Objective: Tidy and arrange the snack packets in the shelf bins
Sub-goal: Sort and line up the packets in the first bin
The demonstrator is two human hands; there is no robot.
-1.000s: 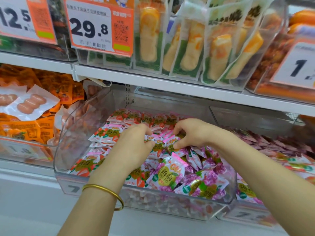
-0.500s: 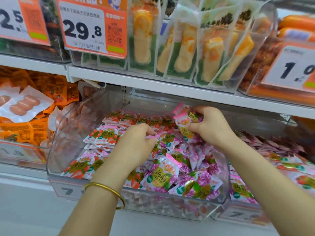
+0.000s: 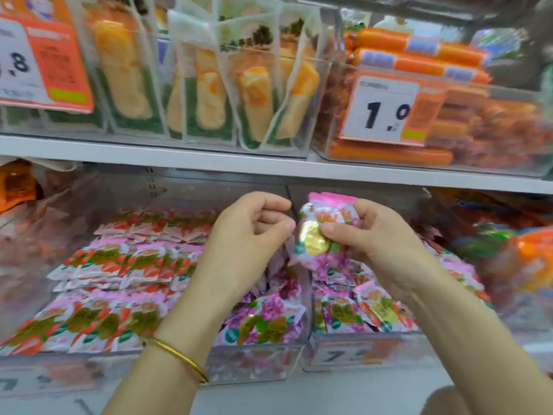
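Observation:
My right hand [image 3: 380,244] grips a pink and purple snack packet [image 3: 317,235] with a gold round mark, held up over the wall between two clear bins. My left hand [image 3: 248,244] hovers just left of it with curled fingers; its thumb tip lies at the packet's left edge, and I see nothing held in it. Below, the left bin [image 3: 254,363] holds neat rows of pink and red packets [image 3: 119,265] and a loose heap of purple ones [image 3: 269,319]. The right bin [image 3: 359,351] holds more mixed packets [image 3: 359,310].
A white shelf edge [image 3: 269,169] runs just above my hands. Over it stand a bin of green and yellow packs [image 3: 203,91] and a bin of orange sausages [image 3: 419,61] with a 1.0 price tag [image 3: 383,109]. Orange packs fill the far right bin [image 3: 523,259].
My right hand has lifted a pink packet out of the left bin and carried it rightward over the divider. My left hand rose from the packets. The view swung right.

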